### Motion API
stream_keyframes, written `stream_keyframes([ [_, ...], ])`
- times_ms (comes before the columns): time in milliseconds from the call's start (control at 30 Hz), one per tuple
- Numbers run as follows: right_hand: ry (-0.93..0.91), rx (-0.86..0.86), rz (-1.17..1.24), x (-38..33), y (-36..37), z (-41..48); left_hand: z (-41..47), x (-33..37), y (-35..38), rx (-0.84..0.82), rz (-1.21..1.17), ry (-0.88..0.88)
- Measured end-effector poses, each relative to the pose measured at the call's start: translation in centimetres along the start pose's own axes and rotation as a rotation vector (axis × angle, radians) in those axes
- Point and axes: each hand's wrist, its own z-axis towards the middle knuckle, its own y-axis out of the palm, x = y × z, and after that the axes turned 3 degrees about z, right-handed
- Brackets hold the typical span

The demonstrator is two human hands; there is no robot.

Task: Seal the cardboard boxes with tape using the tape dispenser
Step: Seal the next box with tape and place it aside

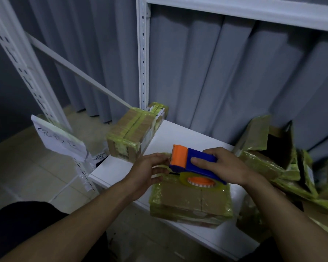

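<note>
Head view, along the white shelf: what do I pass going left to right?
Paper sign → sealed box → left hand → tape dispenser → right hand → open box.

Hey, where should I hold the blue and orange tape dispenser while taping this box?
Grip the tape dispenser by its blue body, coming from the right and above as the right hand does: the toothed orange cutter faces left and the tape roll hangs underneath.

Tape dispenser (194, 164) above box (191, 203)
</note>
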Motion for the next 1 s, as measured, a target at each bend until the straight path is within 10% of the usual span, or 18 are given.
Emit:
stream_keyframes([
  [1000,0.044,0.062,-0.382,-0.9,-1.7,1.5,2.7,2.0,-6.1,0.327,0.201,-0.011],
])
